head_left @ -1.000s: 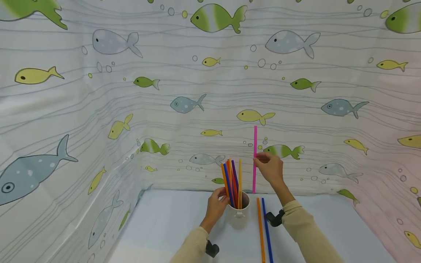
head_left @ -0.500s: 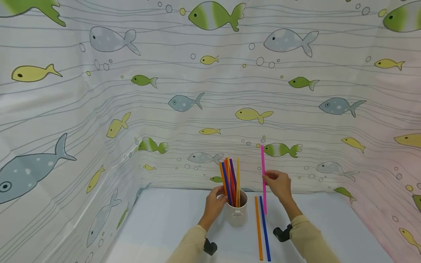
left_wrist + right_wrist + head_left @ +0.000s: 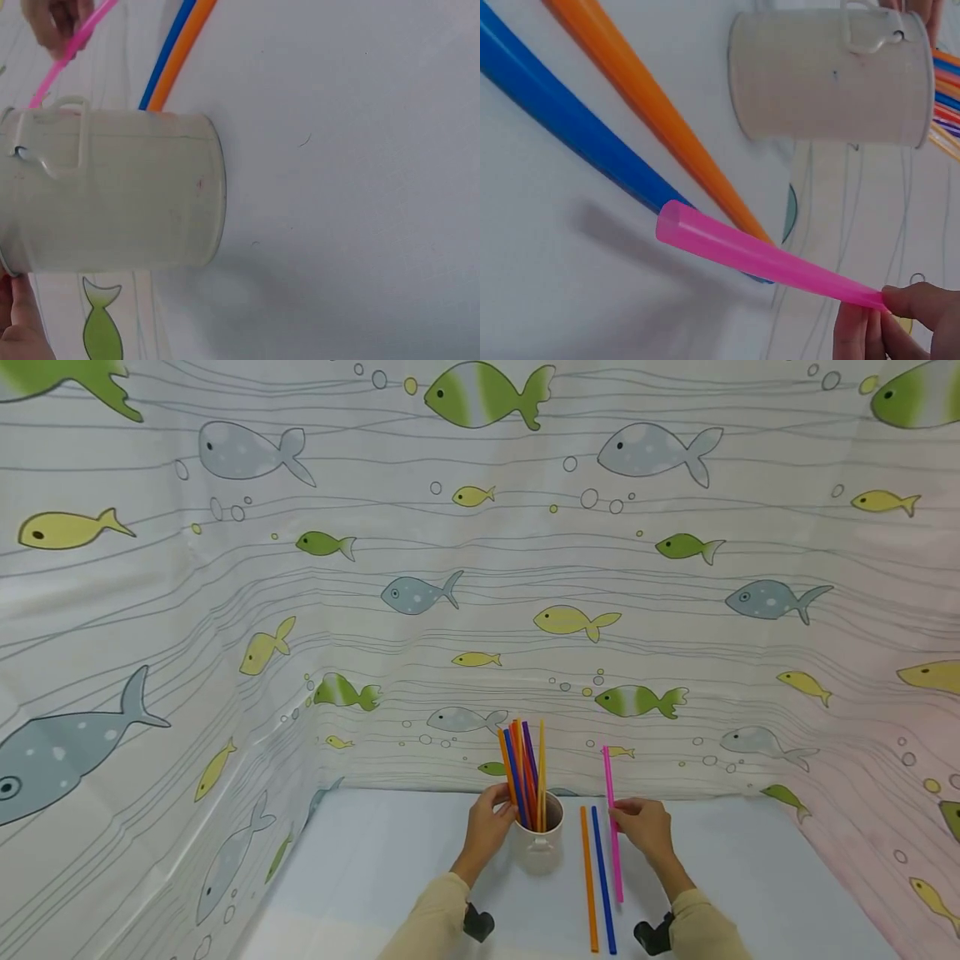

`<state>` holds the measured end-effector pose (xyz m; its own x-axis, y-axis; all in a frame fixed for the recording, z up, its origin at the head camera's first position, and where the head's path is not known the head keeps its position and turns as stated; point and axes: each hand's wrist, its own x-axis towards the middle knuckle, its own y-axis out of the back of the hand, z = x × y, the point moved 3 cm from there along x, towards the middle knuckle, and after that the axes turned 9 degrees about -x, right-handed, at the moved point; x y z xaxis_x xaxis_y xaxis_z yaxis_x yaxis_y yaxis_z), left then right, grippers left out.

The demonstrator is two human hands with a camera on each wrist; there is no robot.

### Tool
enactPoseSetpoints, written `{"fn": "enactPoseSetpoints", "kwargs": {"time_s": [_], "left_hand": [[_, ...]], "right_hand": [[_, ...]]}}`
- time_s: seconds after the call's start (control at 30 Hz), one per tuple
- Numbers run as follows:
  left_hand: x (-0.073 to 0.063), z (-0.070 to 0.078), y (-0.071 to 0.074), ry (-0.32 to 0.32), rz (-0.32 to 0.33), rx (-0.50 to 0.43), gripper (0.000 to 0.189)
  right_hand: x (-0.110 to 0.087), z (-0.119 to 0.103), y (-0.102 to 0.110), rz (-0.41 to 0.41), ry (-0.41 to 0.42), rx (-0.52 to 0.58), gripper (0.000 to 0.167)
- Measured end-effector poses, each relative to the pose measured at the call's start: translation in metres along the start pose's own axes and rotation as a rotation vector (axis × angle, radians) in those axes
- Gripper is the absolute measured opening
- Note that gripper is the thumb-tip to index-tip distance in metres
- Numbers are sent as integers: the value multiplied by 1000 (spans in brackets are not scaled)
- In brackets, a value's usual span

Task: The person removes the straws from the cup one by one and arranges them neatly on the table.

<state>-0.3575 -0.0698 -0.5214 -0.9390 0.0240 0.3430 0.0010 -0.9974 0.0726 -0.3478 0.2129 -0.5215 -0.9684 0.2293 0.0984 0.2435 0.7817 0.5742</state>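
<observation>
A pink drinking straw (image 3: 612, 835) is pinched between thumb and fingers of my right hand (image 3: 647, 828), its hollow lower end tilted toward the table in the right wrist view. On the table just left of it lie a blue straw (image 3: 603, 877) and an orange straw (image 3: 588, 877), side by side. My left hand (image 3: 489, 822) holds the rim of a whitish metal cup (image 3: 538, 852) from the left, its fingers partly hidden behind the straws. Several coloured straws (image 3: 525, 777) stand in the cup, leaning left. The left wrist view shows the cup's wall and side handle (image 3: 84, 139).
A white table (image 3: 375, 877) carries everything. Behind and on both sides hangs a fish-patterned curtain (image 3: 420, 643), meeting the table's far edge. Dark wrist-worn devices (image 3: 654, 933) sit by both sleeves.
My right hand has lowered the pink straw and brought it toward me and slightly right, beside the blue straw. The left hand has stayed at the cup.
</observation>
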Motion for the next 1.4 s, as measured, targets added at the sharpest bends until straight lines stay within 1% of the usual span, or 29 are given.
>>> {"fn": "enactPoseSetpoints", "kwargs": {"time_s": [0.17,0.27,0.57,0.67,0.83,1.0,1.2,1.4], "left_hand": [[1,0,0,-5,5,-15,36],[1,1,-1,-1,4,-5,36],[-1,-2,-1,1,9,9,37],[0,-4,-1,3,8,13,37],[1,-2,-2,-7,5,7,37],[2,-1,-1,0,0,4,36],[1,2,-1,9,-2,9,36],[1,0,-1,37,-6,23,36]], "right_hand": [[-5,17,-9,-34,-56,-10,28],[-8,25,-13,-49,-87,-8,28],[-15,45,-26,-78,-129,-38,25],[-18,48,-27,-78,-120,-53,25],[-20,49,-29,-69,-96,-78,24],[-22,51,-31,-74,-106,-119,23],[-25,54,-33,-101,-117,-134,22],[-26,54,-34,-114,-118,-159,20]]}}
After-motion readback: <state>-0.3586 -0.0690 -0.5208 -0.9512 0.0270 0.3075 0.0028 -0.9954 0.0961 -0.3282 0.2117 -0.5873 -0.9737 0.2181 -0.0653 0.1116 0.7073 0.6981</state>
